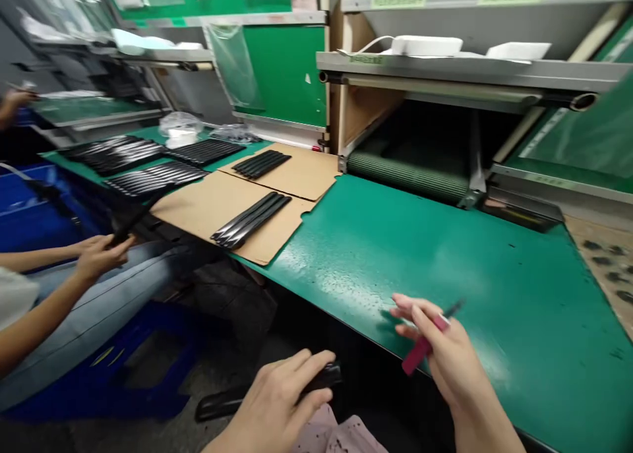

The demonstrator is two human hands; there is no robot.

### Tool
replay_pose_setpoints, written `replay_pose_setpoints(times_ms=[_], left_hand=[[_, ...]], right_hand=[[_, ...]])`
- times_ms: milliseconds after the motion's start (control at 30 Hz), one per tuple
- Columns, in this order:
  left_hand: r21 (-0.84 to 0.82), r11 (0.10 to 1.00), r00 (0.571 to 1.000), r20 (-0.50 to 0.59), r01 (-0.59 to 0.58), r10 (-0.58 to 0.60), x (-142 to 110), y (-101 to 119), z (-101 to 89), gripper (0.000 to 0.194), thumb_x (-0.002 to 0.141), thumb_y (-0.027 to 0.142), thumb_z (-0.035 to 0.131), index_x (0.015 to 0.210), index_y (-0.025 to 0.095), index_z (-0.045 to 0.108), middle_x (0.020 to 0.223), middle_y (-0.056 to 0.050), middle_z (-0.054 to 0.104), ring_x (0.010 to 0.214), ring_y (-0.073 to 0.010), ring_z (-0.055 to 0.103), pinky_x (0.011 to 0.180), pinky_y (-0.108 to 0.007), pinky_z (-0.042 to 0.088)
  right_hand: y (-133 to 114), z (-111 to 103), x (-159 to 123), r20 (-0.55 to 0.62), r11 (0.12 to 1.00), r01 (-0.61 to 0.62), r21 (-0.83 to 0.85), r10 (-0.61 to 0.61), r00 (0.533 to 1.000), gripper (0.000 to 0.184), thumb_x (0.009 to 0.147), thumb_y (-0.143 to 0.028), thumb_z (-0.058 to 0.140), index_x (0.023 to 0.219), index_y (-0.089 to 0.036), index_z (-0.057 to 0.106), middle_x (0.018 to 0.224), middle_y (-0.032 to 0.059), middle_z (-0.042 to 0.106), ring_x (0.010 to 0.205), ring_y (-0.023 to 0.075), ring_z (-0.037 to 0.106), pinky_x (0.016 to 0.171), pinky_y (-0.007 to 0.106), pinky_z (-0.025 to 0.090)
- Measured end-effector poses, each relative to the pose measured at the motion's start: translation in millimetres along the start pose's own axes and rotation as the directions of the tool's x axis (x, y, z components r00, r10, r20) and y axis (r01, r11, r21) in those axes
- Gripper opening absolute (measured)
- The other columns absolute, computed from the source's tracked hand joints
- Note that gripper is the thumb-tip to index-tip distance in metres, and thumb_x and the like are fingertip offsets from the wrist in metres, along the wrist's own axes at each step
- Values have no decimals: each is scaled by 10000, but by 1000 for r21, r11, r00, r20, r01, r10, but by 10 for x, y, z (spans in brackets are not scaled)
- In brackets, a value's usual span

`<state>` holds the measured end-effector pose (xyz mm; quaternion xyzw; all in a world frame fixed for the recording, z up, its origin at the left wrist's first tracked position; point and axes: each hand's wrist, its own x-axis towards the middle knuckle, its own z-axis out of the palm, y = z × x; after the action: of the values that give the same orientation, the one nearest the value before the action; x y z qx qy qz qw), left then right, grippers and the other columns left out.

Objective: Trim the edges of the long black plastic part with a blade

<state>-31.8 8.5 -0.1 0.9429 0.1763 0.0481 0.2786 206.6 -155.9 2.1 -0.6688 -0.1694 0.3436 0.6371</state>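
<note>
My left hand (277, 397) is wrapped round a long, glossy black plastic strip (217, 403) in front of the table's near edge. One end of the strip sticks out past my thumb, and my palm hides its middle. In my right hand (445, 341), over the near part of the green table, is a small tool with a magenta handle (419, 355) and a thin dark tip, like a craft knife; the tip is blurred. Left of the hands, similar black strips (252, 219) lie side by side on a brown cardboard sheet (198, 199).
A conveyor belt (410, 176) meets the far side of the green table (366, 242). More strips lie in piles (155, 176) further left. A co-worker's hands (101, 258) hold a black strip at left, near a blue stool (148, 367). A shelf (475, 70) overhangs the belt.
</note>
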Motion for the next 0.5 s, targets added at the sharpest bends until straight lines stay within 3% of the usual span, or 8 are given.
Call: replay_pose_setpoints(times_ms=[100,200,267,367,467,500], left_hand=[[43,997,997,-57,60,-58,-223,-189,120,385,937,391,533,1314,330,584,1115,-23,715,997,-207,701,805,-262,581],[46,995,993,-76,93,-89,-316,-258,219,380,921,397,555,1293,338,606,1101,-11,723,989,-202,709,793,-251,589],[40,996,993,-84,82,-79,-285,-233,221,380,917,403,562,1289,340,609,1103,-6,723,1000,-199,706,811,-253,587],[9,999,995,-81,53,-52,-170,-195,144,383,929,390,549,1304,324,594,1058,-6,724,947,-178,709,805,-243,581],[-20,998,993,-109,53,-55,-88,-253,55,374,943,382,529,1301,298,594,1005,-16,718,881,-166,707,762,-226,574],[-28,998,991,-113,63,-66,-78,-291,38,371,946,384,525,1299,295,594,1003,-18,715,875,-165,705,759,-225,571]], right_hand=[[-151,-52,494,126,994,-20,108,6,992,418,826,-583,729,1024,-216,713,1152,93,665,1099,263,621,895,305,553],[-220,-79,863,246,995,-81,53,65,967,420,825,-571,739,993,-187,708,1074,102,691,1024,226,657,906,290,542],[-231,-134,924,347,990,-136,-31,138,928,433,815,-566,754,952,-157,711,980,115,710,927,212,684,857,291,554],[-233,-362,653,473,964,-191,-184,257,842,430,793,-569,770,852,-147,718,842,113,720,758,197,695,713,280,557],[-159,-689,34,488,920,-226,-320,364,793,448,838,-629,689,769,-187,707,695,101,693,600,177,661,567,276,503],[-108,-787,-186,337,902,-237,-361,363,869,478,852,-673,637,715,-217,683,599,69,646,527,168,634,505,271,471]])
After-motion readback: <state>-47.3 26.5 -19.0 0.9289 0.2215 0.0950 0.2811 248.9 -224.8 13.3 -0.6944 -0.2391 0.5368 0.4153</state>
